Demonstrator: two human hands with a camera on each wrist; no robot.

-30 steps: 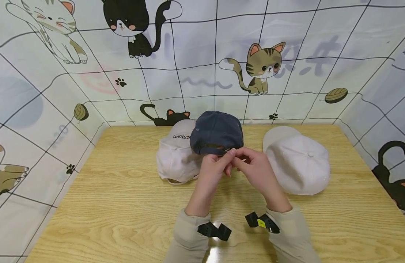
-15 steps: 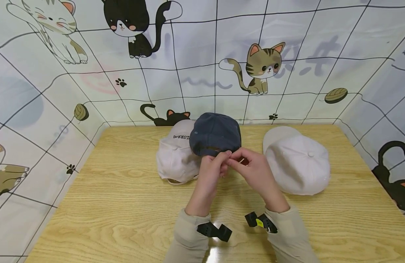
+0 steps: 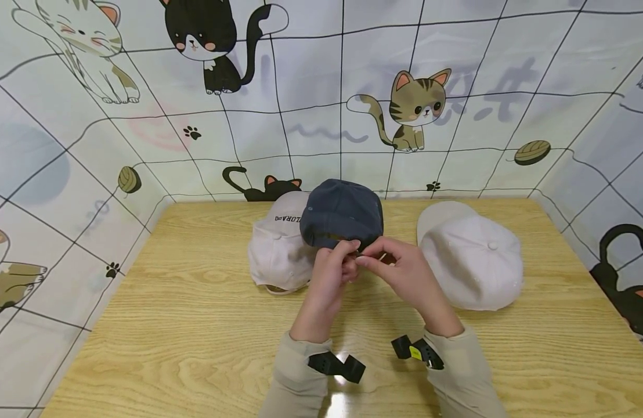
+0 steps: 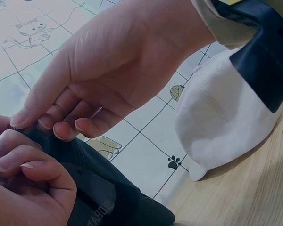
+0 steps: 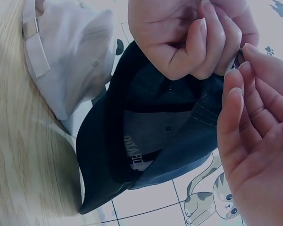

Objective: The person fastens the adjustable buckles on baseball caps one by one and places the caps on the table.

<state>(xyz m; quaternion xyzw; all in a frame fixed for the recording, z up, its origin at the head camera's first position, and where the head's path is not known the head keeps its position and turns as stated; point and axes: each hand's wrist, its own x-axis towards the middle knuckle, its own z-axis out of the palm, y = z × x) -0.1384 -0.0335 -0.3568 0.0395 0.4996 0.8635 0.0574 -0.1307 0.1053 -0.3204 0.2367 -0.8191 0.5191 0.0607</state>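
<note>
A navy baseball cap (image 3: 342,209) is held up in the middle of the head view, its back opening and strap toward me. My left hand (image 3: 329,276) pinches the strap under its thumb, the other fingers curled. Close beside it, my right hand (image 3: 405,270) pinches the strap's end between thumb and forefinger. In the right wrist view a small metallic piece (image 5: 237,56) shows between the fingertips of both hands; the fingers hide most of it. That view also shows the cap's inside and its dark brim (image 5: 96,160), pointing down toward the table.
A pale cap (image 3: 282,255) with dark lettering rests on the wooden table (image 3: 196,325) at left, partly behind the navy one. Another white cap (image 3: 473,261) lies to the right, near the right hand. A cat-printed backdrop (image 3: 311,75) encloses the table's back and sides.
The navy cap has dropped slightly. Both hands' fingertips have shifted a little left and down along the strap, and the thumbs have drawn apart. The pale caps stay put.
</note>
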